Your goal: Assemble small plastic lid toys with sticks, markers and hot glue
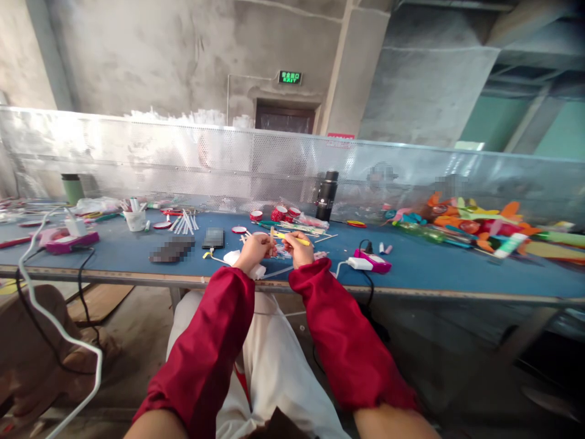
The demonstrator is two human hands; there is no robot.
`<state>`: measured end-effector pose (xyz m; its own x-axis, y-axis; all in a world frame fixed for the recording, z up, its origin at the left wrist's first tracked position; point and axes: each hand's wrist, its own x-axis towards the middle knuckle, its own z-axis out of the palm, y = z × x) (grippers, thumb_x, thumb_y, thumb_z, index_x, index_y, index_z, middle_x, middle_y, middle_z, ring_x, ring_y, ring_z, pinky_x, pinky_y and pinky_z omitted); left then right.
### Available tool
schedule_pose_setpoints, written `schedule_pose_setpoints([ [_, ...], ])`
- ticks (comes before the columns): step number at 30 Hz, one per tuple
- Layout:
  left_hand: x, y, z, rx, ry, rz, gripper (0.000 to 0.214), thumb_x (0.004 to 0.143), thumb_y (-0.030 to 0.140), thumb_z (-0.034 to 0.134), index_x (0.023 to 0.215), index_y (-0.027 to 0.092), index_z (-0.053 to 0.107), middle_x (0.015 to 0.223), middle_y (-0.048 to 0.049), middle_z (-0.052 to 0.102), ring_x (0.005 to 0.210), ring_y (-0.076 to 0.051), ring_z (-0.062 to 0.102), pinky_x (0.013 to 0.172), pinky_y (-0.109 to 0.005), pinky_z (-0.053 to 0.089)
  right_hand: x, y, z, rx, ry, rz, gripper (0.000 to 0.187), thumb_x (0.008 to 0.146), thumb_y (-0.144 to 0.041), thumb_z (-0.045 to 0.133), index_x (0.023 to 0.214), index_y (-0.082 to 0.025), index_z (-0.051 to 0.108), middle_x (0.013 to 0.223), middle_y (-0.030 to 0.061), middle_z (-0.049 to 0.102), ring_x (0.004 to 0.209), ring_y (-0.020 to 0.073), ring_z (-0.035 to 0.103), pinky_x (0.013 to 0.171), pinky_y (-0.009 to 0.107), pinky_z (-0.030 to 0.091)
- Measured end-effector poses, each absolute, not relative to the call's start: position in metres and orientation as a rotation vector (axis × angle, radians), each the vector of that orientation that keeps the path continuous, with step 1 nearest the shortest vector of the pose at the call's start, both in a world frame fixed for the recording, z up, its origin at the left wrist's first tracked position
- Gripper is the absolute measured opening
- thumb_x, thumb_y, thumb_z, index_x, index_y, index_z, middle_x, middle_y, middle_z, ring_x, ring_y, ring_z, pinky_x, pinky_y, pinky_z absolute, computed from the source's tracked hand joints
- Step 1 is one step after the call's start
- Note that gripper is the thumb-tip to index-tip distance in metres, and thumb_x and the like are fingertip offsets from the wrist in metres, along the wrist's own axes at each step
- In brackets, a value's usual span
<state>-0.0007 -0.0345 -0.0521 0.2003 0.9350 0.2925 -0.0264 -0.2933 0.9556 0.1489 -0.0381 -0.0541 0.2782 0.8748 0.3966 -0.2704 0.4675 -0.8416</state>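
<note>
My left hand is closed, pinching a thin wooden stick that stands up from the fingertips. Close beside it, my right hand has its fingers wrapped round a slim yellow pen-like tool, whose tip points left toward the stick. The tool's exact kind is too small to make out. Both hands are just above the blue tabletop, with small pale pieces under and between them. A white object with a cable lies by my left wrist.
Left of my hands are a phone, a dark blurred item, white sticks and a white cup. Behind stand red-and-white rolls and a black flask. Rightward are a pink power strip and colourful balloon-like shapes.
</note>
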Motion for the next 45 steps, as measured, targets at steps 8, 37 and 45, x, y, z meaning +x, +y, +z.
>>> schedule_pose_setpoints([
  [8,-0.0003,-0.036,-0.0494,1.502,0.908,1.266,0.01,0.087,0.005,0.063,0.085,0.012,0.07,0.066,-0.0006,0.069,0.055,-0.011,0.066,0.057,-0.021,0.053,0.1494,-0.0372,-0.0542,-0.732,-0.998,0.877,0.031,0.058,-0.041,0.086,0.07,-0.02,0.065,0.06,-0.0026,0.068,0.051,0.0095,0.057,0.047,0.021,0.047],
  [37,-0.0002,-0.0363,-0.0505,1.515,0.895,1.251,0.007,0.085,0.008,0.065,0.085,0.013,0.069,0.068,-0.0014,0.07,0.055,-0.011,0.066,0.058,-0.021,0.052,0.1485,-0.0361,-0.0546,-0.746,-1.009,0.846,0.03,0.058,-0.041,0.084,0.069,-0.021,0.065,0.059,-0.0032,0.068,0.05,0.0099,0.056,0.049,0.022,0.047],
  [45,-0.0002,-0.0382,-0.0507,1.531,0.893,1.25,0.008,0.085,0.008,0.063,0.083,0.012,0.069,0.064,-0.0006,0.068,0.056,-0.011,0.065,0.057,-0.019,0.05,0.1483,-0.0376,-0.0536,-0.753,-1.005,0.84,0.029,0.058,-0.042,0.083,0.067,-0.022,0.065,0.059,-0.0034,0.068,0.049,0.0103,0.056,0.048,0.023,0.047],
])
